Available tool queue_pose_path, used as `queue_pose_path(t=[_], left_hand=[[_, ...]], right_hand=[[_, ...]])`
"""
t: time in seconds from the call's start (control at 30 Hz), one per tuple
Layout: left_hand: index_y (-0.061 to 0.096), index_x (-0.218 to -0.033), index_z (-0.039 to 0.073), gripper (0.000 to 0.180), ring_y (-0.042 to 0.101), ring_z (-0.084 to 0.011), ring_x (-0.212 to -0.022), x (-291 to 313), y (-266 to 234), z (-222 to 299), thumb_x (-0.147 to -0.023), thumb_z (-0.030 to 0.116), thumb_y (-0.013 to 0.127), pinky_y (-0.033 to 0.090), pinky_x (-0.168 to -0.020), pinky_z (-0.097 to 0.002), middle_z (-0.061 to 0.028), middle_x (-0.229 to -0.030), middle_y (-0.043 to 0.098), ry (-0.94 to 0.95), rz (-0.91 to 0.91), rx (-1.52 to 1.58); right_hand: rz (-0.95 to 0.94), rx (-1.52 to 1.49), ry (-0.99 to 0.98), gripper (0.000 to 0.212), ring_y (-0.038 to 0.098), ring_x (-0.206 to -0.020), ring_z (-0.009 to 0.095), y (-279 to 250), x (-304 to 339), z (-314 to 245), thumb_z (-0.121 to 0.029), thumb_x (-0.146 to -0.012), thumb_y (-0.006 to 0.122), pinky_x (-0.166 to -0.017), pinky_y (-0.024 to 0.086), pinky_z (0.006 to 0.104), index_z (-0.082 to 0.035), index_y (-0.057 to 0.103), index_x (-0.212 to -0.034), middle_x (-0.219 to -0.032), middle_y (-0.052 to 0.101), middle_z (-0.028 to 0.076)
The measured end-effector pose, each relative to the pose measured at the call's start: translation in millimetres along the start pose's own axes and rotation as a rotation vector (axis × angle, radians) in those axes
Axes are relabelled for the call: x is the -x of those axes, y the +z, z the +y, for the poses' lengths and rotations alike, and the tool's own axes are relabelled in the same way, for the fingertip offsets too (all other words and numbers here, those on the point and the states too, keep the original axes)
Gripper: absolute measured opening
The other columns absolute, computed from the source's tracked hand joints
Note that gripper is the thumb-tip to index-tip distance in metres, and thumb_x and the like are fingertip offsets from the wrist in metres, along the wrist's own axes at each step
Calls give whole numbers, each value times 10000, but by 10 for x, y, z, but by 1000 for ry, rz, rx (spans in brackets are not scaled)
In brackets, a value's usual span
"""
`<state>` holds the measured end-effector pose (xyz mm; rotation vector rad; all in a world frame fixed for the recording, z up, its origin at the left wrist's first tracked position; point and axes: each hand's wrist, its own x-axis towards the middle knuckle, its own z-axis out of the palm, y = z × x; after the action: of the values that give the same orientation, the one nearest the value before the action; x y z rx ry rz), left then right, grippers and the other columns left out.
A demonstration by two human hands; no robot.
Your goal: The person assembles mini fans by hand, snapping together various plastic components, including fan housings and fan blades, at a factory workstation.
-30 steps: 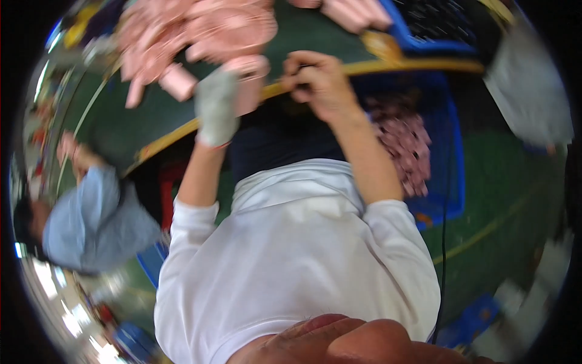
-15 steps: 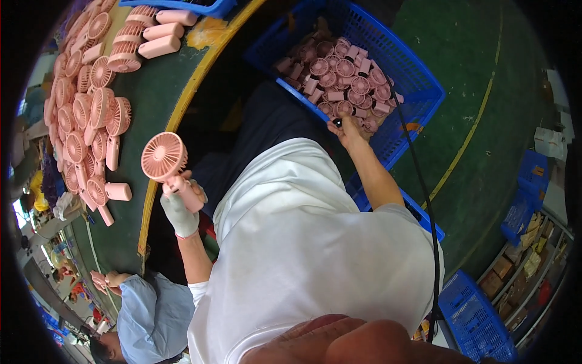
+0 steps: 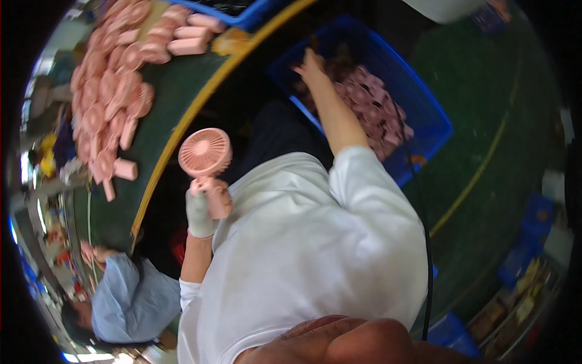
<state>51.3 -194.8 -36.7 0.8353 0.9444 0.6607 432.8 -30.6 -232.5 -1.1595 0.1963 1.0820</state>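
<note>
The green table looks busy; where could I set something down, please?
Bare: the table between the fan pile and the yellow edge, and past the pile's lower end. Crowded: under the pile, and beside the blue tray.

Fans [image 3: 94,118] on table [image 3: 168,100] left of crate [image 3: 427,118]

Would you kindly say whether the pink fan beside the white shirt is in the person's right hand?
No, the gloved left hand holds the pink fan, while the right hand is at the blue crate.
</note>
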Motion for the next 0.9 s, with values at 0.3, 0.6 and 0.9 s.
queue_pose_path(t=[0.3,0.6,0.9], left_hand=[[508,-1155,-61,564,538,-144,-622,-59,231,160,-808,348,684,433,-549,-262,-82,-760,566,57,-156,-93],[629,-848,20,192,582,-108,-722,-283,88,454,-671,56,695,484,-687,-253,-17,-786,634,379,-144,-407],[574,-706,-19,120,497,-133,-522,-605,-376,314,-672,81,631,429,-505,-266,-56,-614,535,356,32,-432]], right_hand=[[-183,346,-918,198,583,-632,115,192,1344,-386,-92,-854,632,-530,445,231,53,609,-987,-733,605,55],[-52,1613,-1607,176,651,-853,351,1654,1328,-1924,-177,-779,644,-768,523,423,-58,707,-892,-873,676,172],[-102,2092,-1191,199,655,-918,344,2185,852,-1998,-119,-710,633,-773,536,464,-67,686,-895,-939,676,181]])
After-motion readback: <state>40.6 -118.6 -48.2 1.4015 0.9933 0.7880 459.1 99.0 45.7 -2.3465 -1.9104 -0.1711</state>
